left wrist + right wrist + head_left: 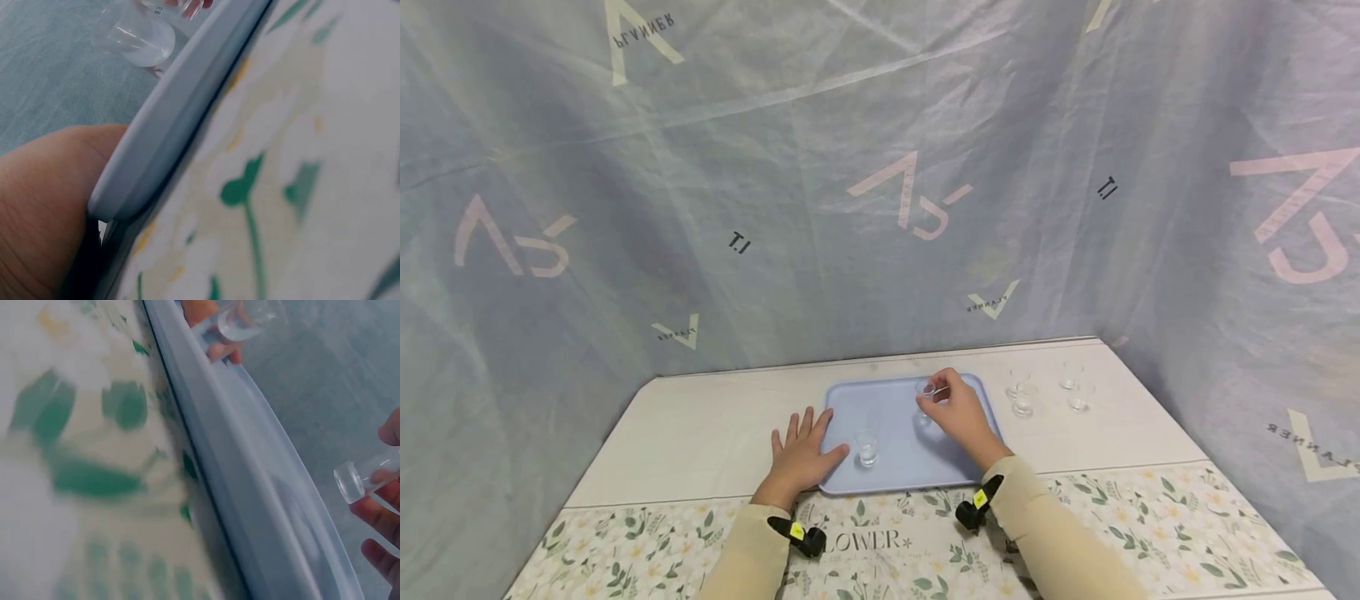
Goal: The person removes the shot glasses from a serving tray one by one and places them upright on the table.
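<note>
The right hand [958, 410] pinches a small glass [928, 392], seemingly tipped toward ten o'clock, over the tray [895, 417]. The left hand [801, 454] lies flat, fingers apart, thumb on the tray's edge.

In the head view the small clear glasses [1045, 393] at the right of the tabletop [715, 425] are too faint to count. The right hand [957, 410] covers most of the glass [927, 392] it holds. In the right wrist view the lower right edge cuts off that hand, and the floral cloth [75, 462] is blurred. In the left wrist view the left hand [44, 206] is cropped at the lower left.
</note>
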Demonstrator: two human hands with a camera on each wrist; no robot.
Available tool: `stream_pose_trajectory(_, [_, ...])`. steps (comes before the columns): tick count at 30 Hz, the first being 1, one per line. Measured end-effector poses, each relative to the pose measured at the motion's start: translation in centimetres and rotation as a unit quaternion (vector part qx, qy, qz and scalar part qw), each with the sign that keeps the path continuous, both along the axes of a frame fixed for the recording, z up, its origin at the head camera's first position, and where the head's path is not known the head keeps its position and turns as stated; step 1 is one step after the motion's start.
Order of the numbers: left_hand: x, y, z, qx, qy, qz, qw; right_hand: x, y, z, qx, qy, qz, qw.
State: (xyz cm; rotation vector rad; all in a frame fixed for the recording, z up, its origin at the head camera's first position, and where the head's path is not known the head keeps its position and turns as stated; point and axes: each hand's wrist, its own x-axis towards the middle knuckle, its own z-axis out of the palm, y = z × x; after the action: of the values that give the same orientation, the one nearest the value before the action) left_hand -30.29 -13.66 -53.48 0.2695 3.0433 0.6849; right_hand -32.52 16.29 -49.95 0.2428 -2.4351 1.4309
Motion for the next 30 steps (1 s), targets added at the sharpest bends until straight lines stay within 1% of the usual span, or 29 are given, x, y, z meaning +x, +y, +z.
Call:
stream_pose_trajectory(6, [0.5, 0.2, 1.0, 0.002, 0.004, 0.001, 1.0000, 0.9, 2.2, 0.3, 0.000, 0.014, -0.010, 1.000])
stream_pose_trajectory(9, [0.6, 0.3, 1.1, -0.005, -0.005, 0.002, 1.0000, 1.6, 3.3, 0.3, 0.005, 0.014, -0.016, 1.000])
stream_pose_trajectory(16, [0.6, 0.3, 1.1, -0.007, -0.007, 0.002, 0.9999, 3.3, 6.2, 0.3, 0.005, 0.033, -0.020, 0.999])
stream_pose_trajectory(22, [0.6, 0.3, 1.0, 0.000, 0.004, -0.002, 1.0000, 4.6, 9.8, 0.0, 0.045, 0.060, -0.045, 0.996])
stream_pose_trajectory(24, [0.6, 0.3, 1.1, 0.003, 0.003, -0.002, 1.0000, 5.1, 11.0, -0.1, 0.058, 0.057, -0.058, 0.995])
stream_pose_trajectory(27, [0.6, 0.2, 0.7, 0.006, 0.003, -0.001, 1.0000, 5.7, 12.7, -0.2, 0.072, 0.053, -0.073, 0.993])
stream_pose_trajectory(30, [0.7, 0.3, 0.8, 0.004, -0.001, -0.001, 1.0000, 6.3, 14.2, -0.5, 0.083, 0.051, -0.091, 0.991])
